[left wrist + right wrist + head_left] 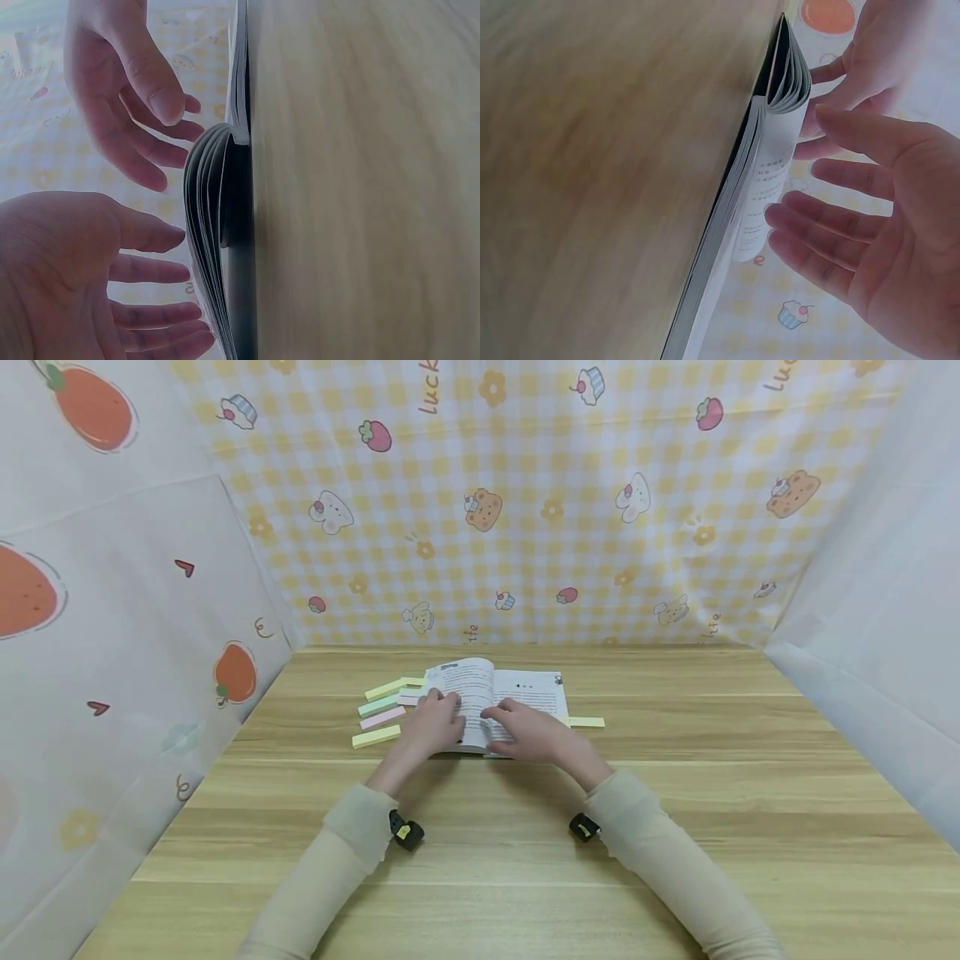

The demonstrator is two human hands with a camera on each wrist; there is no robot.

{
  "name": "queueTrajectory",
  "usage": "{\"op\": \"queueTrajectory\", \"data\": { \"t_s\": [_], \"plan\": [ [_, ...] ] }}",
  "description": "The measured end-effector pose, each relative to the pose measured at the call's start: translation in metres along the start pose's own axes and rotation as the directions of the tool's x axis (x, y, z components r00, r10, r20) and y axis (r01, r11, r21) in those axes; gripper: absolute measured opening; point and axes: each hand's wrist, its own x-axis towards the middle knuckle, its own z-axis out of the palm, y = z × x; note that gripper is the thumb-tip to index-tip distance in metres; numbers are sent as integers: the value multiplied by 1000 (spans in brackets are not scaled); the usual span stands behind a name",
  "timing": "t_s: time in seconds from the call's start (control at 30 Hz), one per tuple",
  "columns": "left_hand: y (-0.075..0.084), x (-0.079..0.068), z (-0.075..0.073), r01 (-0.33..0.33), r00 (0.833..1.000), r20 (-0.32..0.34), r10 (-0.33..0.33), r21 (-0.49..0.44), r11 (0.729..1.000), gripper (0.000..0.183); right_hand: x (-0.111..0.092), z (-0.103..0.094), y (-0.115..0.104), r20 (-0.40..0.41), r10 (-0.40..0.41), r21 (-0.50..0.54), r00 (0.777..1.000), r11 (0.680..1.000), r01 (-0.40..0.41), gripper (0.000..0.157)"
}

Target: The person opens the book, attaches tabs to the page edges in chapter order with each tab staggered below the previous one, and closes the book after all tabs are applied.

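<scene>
An open book (528, 683) lies on the wooden table, its printed pages up and its left half bulging in a curve near the spine. My left hand (433, 727) reaches over the left page, fingertips right at the paper in the left wrist view, fingers nearly straight. Over the right page near the spine is my right hand (531, 733), its fingers loosely bent and spread with nothing between them. From the right wrist view, the right fingertips (776, 214) are close to the curved page (780, 146). Each hand's thumb stands apart from its fingers.
Left of the book lie paper strips: yellow (377, 737), pink (382, 718), green (377, 706) and another yellow one (385, 689). A further yellow strip (587, 722) sticks out at the book's right edge. Patterned cloth (525, 527) hangs behind the table (480, 893).
</scene>
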Motion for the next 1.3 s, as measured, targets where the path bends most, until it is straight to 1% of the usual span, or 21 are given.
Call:
{"op": "queueTrajectory", "data": {
  "t_s": [0.23,0.4,0.5,0.7,0.83,0.93,1.1,1.3],
  "plan": [
    [-7,-3,-1,28,1000,1,-28,30,999,39,2,0,-2,12,15,-22,1000,1000,-15,53],
    [-10,-6,-4,52,999,15,-52,30,998,41,2,-1,-4,31,3,-30,1000,1000,-2,49],
    [-13,-7,-5,62,998,10,-62,29,998,40,2,0,-6,50,-5,-30,999,1000,6,47],
    [-20,-10,-5,85,996,0,-85,48,995,32,2,3,-8,79,18,-25,997,1000,-16,48],
    [-23,-12,-7,118,993,-10,-118,52,992,35,2,4,-9,88,25,-34,996,999,-22,49],
    [-26,-14,-8,136,991,-14,-136,39,990,36,1,4,-8,93,23,-37,995,999,-19,50],
    [-30,-14,-8,150,989,-10,-150,-5,989,29,1,4,-8,100,14,-31,995,999,-11,51],
    [-32,-12,-7,146,989,14,-146,-11,989,34,-1,1,-9,108,6,-29,994,1000,-3,50]
  ]
}}
